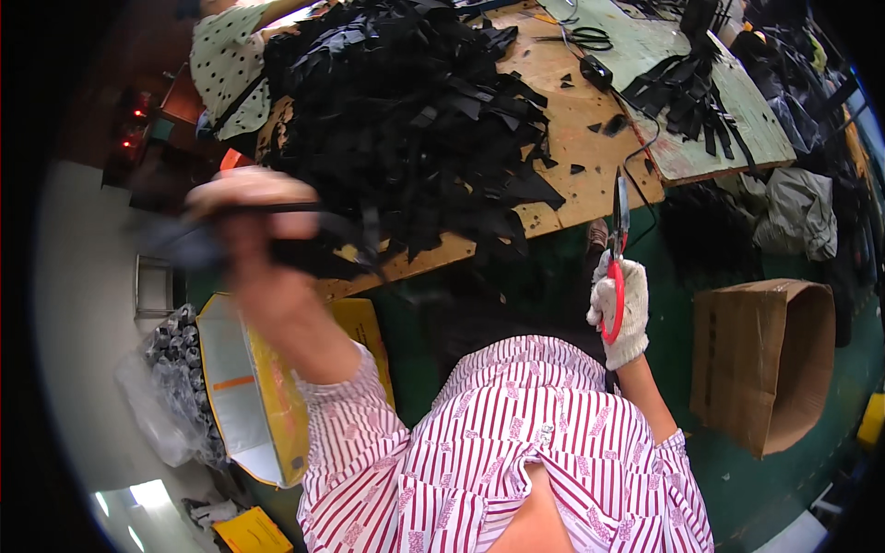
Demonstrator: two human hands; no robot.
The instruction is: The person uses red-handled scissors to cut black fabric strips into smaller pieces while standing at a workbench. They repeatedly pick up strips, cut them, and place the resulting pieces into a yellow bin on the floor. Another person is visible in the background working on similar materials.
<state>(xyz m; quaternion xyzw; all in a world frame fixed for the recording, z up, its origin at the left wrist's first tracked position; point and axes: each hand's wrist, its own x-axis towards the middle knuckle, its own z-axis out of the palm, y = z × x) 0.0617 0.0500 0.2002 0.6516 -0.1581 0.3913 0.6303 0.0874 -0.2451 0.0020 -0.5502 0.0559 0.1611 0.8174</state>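
Observation:
My left hand, bare and blurred by motion, grips a dark strip of black material beside the near left part of a large heap of black cut pieces on a wooden table. My right hand, in a white knit glove, holds red-handled scissors upright at the table's front edge, blades pointing away from me.
A co-worker in a dotted sleeve is at the upper left. A pale board carries more black strips, near black-handled scissors and a cord. Below stand a cardboard box and a yellow-and-white container.

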